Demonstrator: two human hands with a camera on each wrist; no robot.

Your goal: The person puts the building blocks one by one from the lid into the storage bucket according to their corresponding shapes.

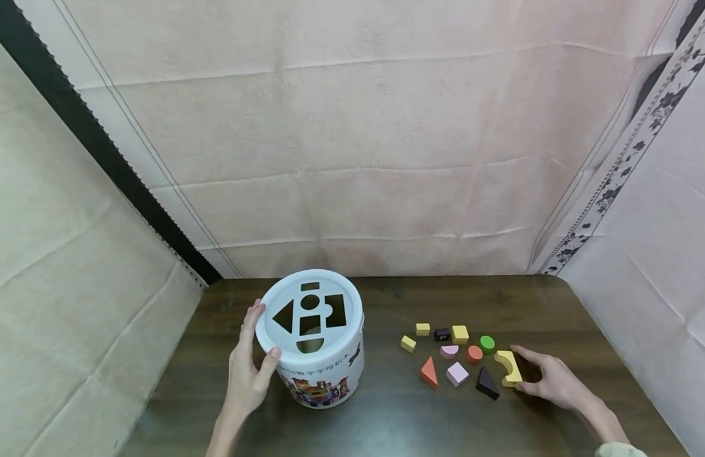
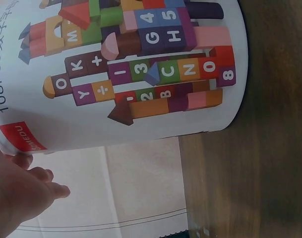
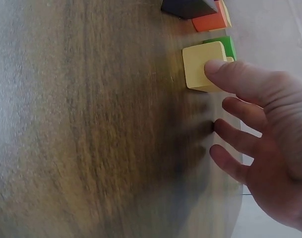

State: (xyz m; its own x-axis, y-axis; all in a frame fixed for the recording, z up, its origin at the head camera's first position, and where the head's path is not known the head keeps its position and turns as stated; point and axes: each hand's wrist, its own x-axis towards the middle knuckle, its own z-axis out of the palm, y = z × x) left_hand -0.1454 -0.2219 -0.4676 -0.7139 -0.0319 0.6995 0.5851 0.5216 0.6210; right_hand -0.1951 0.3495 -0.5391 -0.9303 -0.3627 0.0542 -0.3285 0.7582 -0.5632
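Observation:
A white bucket with printed block pictures stands upright on the table, its pale blue lid cut with shaped holes. My left hand rests against the lid's left edge, thumb at the front and fingers farther back. In the left wrist view the other fingers hang loosely beside the bucket's printed wall. On the right, my right hand pinches a yellow arch block at its two ends, thumb at the near end. From the right wrist, the thumb lies on the block's end face.
Left of the arch lie several small blocks: a black triangle, green and orange round ones, an orange triangle, a lilac block and yellow ones. Pale cloth hangs behind the wooden table.

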